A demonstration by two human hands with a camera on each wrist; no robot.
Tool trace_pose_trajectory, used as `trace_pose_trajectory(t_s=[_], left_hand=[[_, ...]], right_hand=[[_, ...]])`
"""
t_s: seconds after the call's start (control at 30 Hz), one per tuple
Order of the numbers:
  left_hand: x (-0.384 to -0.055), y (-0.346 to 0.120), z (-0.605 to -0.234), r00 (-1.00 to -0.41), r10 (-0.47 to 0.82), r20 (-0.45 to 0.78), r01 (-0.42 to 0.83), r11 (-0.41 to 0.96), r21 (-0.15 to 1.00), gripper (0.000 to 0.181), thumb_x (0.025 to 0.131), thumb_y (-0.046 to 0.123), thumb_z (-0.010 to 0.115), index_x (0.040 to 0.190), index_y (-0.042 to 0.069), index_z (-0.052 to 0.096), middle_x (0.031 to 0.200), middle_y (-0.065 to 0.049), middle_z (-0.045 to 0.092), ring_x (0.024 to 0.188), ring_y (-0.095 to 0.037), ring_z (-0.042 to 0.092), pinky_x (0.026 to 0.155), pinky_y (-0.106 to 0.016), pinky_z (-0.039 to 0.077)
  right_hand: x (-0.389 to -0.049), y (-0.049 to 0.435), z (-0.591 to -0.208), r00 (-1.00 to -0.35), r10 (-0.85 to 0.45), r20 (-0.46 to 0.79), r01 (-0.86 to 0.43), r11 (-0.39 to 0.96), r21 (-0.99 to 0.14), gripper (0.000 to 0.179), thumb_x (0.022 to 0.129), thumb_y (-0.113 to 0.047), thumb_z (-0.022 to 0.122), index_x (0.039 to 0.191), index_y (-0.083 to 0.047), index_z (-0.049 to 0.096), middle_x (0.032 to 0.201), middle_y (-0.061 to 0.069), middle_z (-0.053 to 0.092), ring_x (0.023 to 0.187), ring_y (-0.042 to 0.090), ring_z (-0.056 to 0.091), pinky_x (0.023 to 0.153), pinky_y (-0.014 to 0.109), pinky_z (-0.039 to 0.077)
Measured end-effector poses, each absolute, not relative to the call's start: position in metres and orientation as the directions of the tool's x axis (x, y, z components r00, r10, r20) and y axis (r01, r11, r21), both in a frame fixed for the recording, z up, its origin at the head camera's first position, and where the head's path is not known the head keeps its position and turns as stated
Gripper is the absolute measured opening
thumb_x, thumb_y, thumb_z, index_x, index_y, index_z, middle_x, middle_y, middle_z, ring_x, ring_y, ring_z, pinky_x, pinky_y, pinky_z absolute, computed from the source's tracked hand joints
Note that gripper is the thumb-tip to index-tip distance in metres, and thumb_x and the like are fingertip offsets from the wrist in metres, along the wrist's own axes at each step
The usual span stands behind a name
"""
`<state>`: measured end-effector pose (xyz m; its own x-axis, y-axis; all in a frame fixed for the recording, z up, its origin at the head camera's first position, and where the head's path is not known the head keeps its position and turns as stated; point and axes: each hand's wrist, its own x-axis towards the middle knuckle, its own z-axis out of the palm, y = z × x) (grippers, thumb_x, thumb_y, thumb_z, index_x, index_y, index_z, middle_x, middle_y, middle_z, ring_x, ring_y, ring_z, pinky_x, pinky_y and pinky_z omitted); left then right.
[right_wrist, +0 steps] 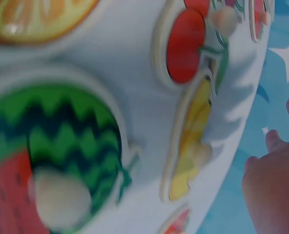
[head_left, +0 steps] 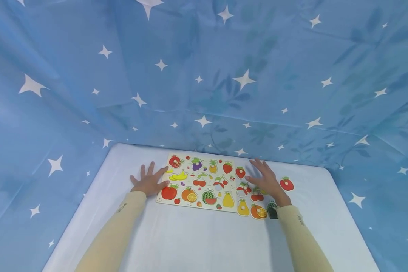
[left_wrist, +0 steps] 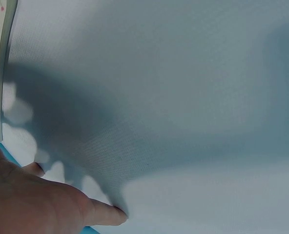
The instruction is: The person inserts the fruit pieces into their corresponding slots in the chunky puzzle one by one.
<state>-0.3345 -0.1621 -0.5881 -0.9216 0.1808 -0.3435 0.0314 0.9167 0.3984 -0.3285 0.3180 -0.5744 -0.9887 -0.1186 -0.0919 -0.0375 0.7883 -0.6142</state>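
Note:
A fruit puzzle board (head_left: 204, 208) lies on the white table. My left hand (head_left: 149, 183), fingers spread, is at its left edge, with thumb and a finger over the printed bananas and apple. In the left wrist view the left hand (left_wrist: 42, 204) shows beside the board's edge. My right hand (head_left: 266, 181) reaches over loose knobbed pieces right of the board, fingers extended, holding nothing visible. Around it lie a strawberry piece (head_left: 240, 172), cherry piece (head_left: 257, 197), pear piece (head_left: 243, 208), orange piece (head_left: 259, 212) and apple piece (head_left: 286, 184). The watermelon piece (right_wrist: 81, 122) and banana piece (right_wrist: 191, 141) are partly hidden in the head view.
Knobbed pomegranate (head_left: 175, 161), grape (head_left: 197, 164) and pineapple (head_left: 213, 166) pieces sit on the board's top row. The white table (head_left: 197, 241) has rounded far corners. A blue cloth (head_left: 190, 75) with white stars hangs behind and at the sides.

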Motion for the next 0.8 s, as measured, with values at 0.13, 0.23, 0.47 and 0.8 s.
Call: trace_pose_trajectory(t_s=[0.13,0.23,0.47,0.8], left_hand=[[-0.336,-0.162,-0.592,-0.924,0.179,-0.337,0.030,0.915,0.402,0.078,0.104,0.051,0.063,0.170,0.027,0.032,0.177,-0.025,-0.001,0.156,-0.059,-0.009,0.109,-0.090,-0.001],[-0.337,-0.160,-0.593,-0.926,0.179,-0.332,0.033,0.915,0.402,0.077,0.103,0.051,0.063,0.170,0.027,0.032,0.177,-0.025,0.000,0.157,-0.059,-0.009,0.109,-0.090,-0.001],[-0.337,-0.158,-0.591,-0.926,0.178,-0.335,0.030,0.914,0.404,0.077,0.103,0.052,0.064,0.170,0.028,0.033,0.177,-0.025,0.000,0.157,-0.058,-0.009,0.110,-0.089,-0.001],[-0.335,-0.161,-0.588,-0.926,0.164,-0.341,0.016,0.917,0.399,0.077,0.104,0.051,0.064,0.170,0.027,0.034,0.177,-0.024,0.000,0.157,-0.058,-0.009,0.111,-0.089,-0.001]], right_hand=[[-0.331,0.312,-0.581,-0.985,-0.132,-0.109,-0.034,0.775,-0.631,0.078,0.102,-0.038,0.074,0.166,-0.010,0.040,0.177,0.018,0.018,0.161,0.048,0.000,0.118,0.081,0.008],[-0.333,0.309,-0.584,-0.983,-0.134,-0.121,-0.026,0.768,-0.639,0.074,0.103,-0.037,0.074,0.164,-0.009,0.044,0.176,0.018,0.021,0.162,0.048,0.001,0.119,0.080,0.008],[-0.339,0.304,-0.589,-0.983,-0.109,-0.145,0.009,0.770,-0.638,0.067,0.102,-0.037,0.075,0.159,-0.010,0.052,0.174,0.017,0.027,0.162,0.047,0.004,0.120,0.077,0.010],[-0.342,0.296,-0.592,-0.986,-0.111,-0.123,-0.008,0.775,-0.632,0.054,0.102,-0.032,0.075,0.148,-0.005,0.064,0.170,0.017,0.036,0.160,0.048,0.011,0.120,0.078,0.011]])
